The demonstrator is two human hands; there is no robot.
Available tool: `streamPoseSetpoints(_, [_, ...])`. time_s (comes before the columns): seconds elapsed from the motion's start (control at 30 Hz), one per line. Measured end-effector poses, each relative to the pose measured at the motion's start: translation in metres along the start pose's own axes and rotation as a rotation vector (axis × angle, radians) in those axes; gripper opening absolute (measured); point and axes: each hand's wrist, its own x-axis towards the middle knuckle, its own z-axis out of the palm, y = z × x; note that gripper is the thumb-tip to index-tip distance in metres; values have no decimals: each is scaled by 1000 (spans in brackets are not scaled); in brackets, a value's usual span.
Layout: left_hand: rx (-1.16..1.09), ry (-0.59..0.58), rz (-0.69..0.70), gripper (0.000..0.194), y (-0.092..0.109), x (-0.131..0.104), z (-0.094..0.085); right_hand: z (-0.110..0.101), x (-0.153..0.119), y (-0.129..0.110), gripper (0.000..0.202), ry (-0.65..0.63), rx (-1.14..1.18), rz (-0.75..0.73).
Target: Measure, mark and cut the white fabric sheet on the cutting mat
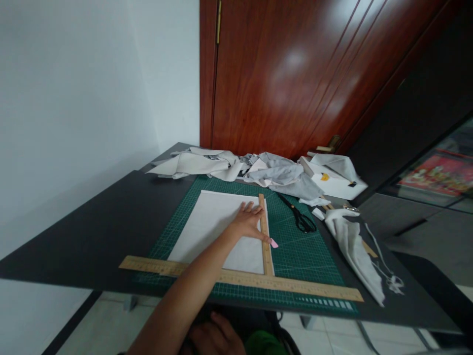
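My left hand (249,222) lies palm down with its fingers spread, pressing on a short wooden ruler (265,256). That ruler runs along the right edge of a white cloth piece (210,222), which lies flat on a green cutting mat (295,261). Beside the left thumb tip is a small pink piece like tailor's chalk (274,243). A long wooden ruler (288,283) crosses the cloth's near edge, passing under my left forearm. Low in the view, below the table edge, is my right hand (218,337), its fingers curled and partly hidden; anything in it cannot be made out.
Black-handled scissors (303,219) rest on the mat's right side. Crumpled grey fabric (284,172) and pale cloth scraps (199,165) line the back, beside a white box (332,180). A rolled white cloth (351,241) lies right on the dark table (111,222).
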Motion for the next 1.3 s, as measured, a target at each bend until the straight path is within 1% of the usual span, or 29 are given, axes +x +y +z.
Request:
streamPoseSetpoints(0.03, [-1,5,0,134,-1,1,1,-19,4,7,14,-22,-8,-58])
streamPoseSetpoints(0.07, [-1,7,0,135,-1,2,2,-42,9,16,16,-54,-9,-164])
streamPoseSetpoints(0.1, [0,6,1,135,-1,2,2,-66,15,27,24,-75,4,-236])
streamPoseSetpoints(0.13, [3,3,2,134,-1,3,3,-91,21,39,30,-129,20,-246])
streamPoseSetpoints(0.17, [7,1,2,133,-1,3,2,-115,27,53,31,-195,31,-205])
streamPoseSetpoints(0.23, [20,-3,-2,130,-1,3,2,-154,38,83,24,-275,44,-63])
streamPoseSetpoints(0.3, [36,1,-6,128,0,3,0,-179,47,116,19,-347,60,74])
streamPoseSetpoints(0.33, [41,4,-6,126,1,4,0,-188,51,133,17,-369,66,147])
streamPoseSetpoints(0.37, [45,5,-6,125,1,4,0,-193,54,149,18,-362,49,201])
streamPoseSetpoints(0.47, [46,0,-16,121,1,7,0,-200,62,189,26,-333,-6,328])
streamPoseSetpoints(0.5, [46,-3,-19,120,1,8,0,-200,64,199,25,-338,-20,361])
streamPoseSetpoints(0.6, [46,0,-17,121,0,9,1,-196,70,219,24,-368,-62,443])
streamPoseSetpoints(0.67, [46,7,-10,121,0,9,2,-191,72,226,23,-390,-78,481])
streamPoseSetpoints(0.8, [48,23,-4,120,-1,9,3,-183,73,233,12,-430,-69,521])
streamPoseSetpoints(0.93, [29,13,-3,123,0,8,1,-179,72,241,3,-415,-36,588])
streamPoseSetpoints(1.03, [11,13,5,125,0,6,-1,-175,70,251,10,-406,-9,680])
streamPoseSetpoints(1.13, [-9,20,6,126,0,5,-2,-171,68,262,21,-388,43,756])
streamPoseSetpoints(1.23, [-8,9,-5,130,1,4,-2,-169,72,272,29,-323,106,803])
streamPoseSetpoints(1.3, [4,0,-10,130,1,5,-2,-168,81,280,32,-277,148,830])
